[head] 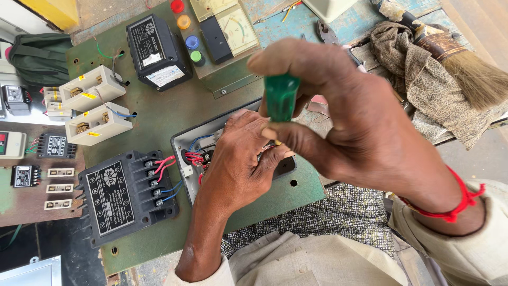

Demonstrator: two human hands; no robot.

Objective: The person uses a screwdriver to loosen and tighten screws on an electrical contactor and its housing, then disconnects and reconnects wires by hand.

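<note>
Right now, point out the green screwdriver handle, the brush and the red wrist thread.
green screwdriver handle [281, 98], head view, middle of the handle.
brush [479, 79], head view, on the bristles.
red wrist thread [459, 204], head view, strand on the right wrist.

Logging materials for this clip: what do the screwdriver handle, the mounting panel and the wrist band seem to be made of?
Screwdriver handle: likely translucent green plastic, glossy, light showing through it. Mounting panel: apparently sheet metal painted matt green, with worn, brownish patches and drilled holes. Wrist band on the right hand: looks like red twisted thread, with visible strands.
</note>
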